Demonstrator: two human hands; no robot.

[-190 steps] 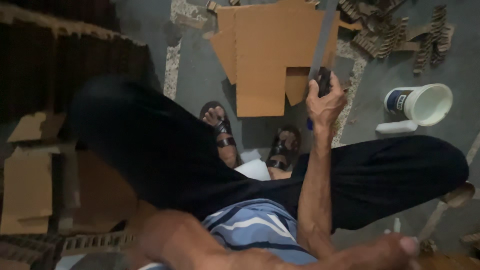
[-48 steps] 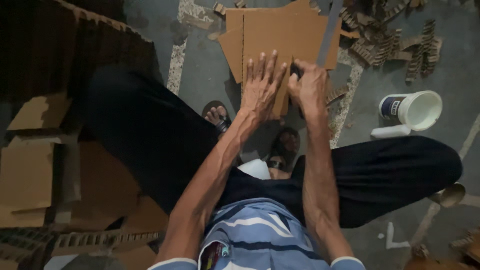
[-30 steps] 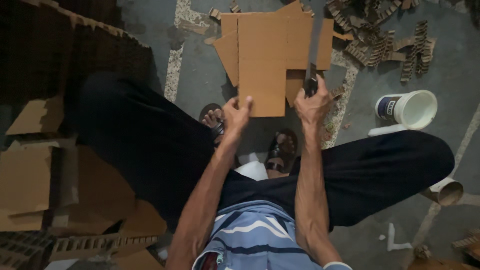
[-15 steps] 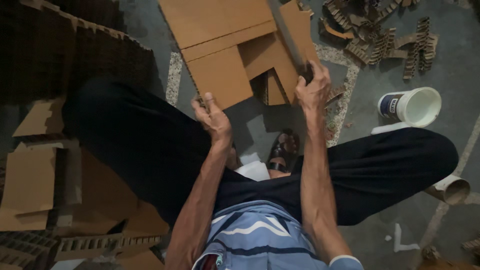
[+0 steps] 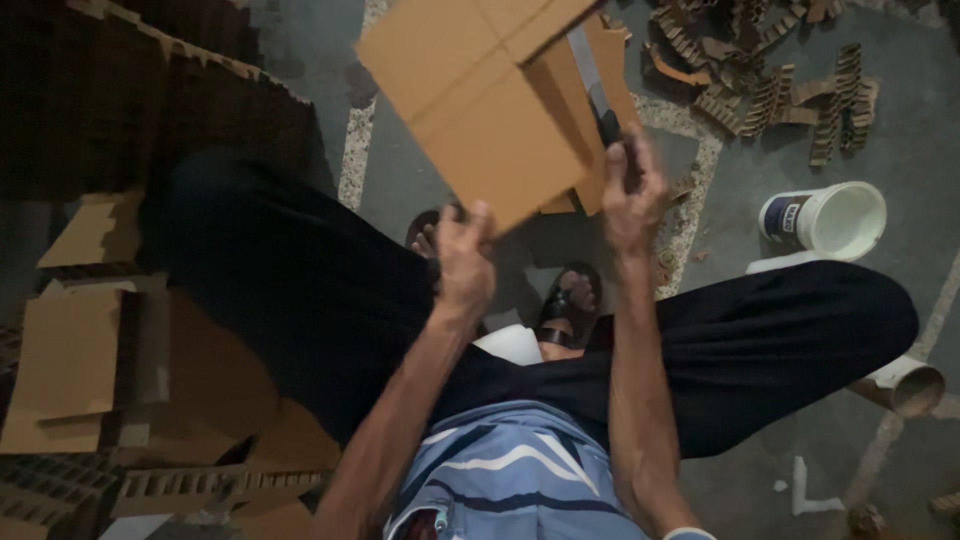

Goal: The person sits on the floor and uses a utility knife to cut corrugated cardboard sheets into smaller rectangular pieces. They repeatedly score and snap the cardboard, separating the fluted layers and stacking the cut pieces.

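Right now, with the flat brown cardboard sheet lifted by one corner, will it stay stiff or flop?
The flat brown cardboard sheet probably stays fairly stiff: the left hand pinches only its lower corner, yet it shows no sag. It seems light for its size. Crease lines cross it, so it may fold there under the knife gripped by the right hand.

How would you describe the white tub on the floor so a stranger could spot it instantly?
Start at the person's right knee; just above it on the grey floor lies the white tub, tipped on its side, open mouth showing. Unlike the brown corrugated cardboard scraps beyond, it is round, white and carries a dark label.
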